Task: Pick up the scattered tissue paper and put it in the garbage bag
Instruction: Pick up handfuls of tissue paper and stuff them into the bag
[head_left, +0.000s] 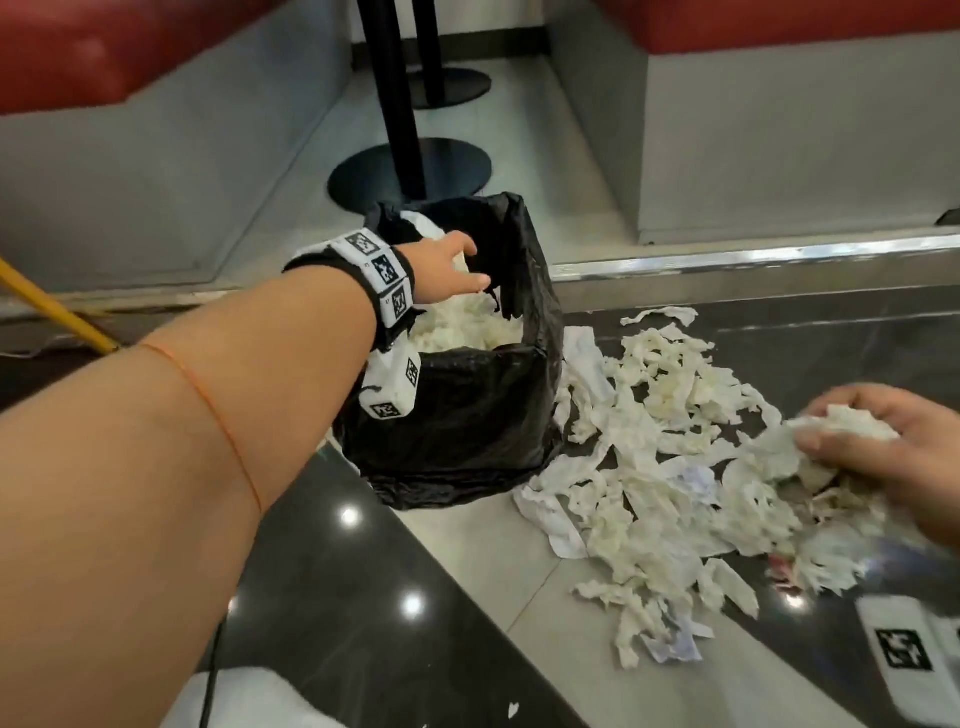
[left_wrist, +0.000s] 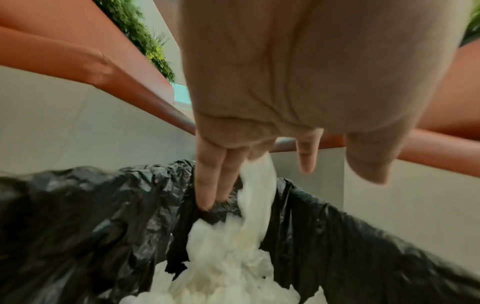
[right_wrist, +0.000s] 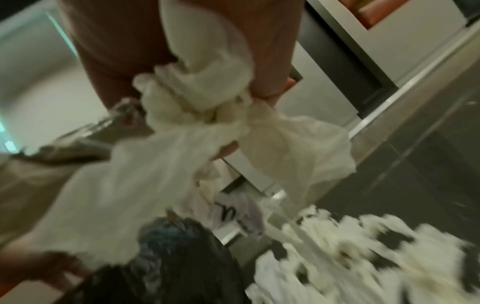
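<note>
A black garbage bag (head_left: 457, 415) stands open on the floor, partly filled with white tissue (head_left: 457, 327). My left hand (head_left: 475, 265) hovers over its mouth with straight fingers (left_wrist: 207, 181), and a strip of tissue (left_wrist: 257, 185) drops from them onto the tissue inside the bag (left_wrist: 228, 267). To the right of the bag lies a wide pile of scattered tissue paper (head_left: 654, 493). My right hand (head_left: 883, 441) is just above the pile's right side and grips a crumpled wad of tissue (head_left: 841, 426). In the right wrist view my fingers (right_wrist: 270, 78) curl round that wad (right_wrist: 197, 98), blurred.
Black table posts on round bases (head_left: 410, 171) stand behind the bag, between grey bench plinths with red seats (head_left: 78, 47). A metal strip (head_left: 753, 260) crosses the floor behind the pile. A yellow stick (head_left: 52, 306) lies at the left edge. The floor is glossy dark tile.
</note>
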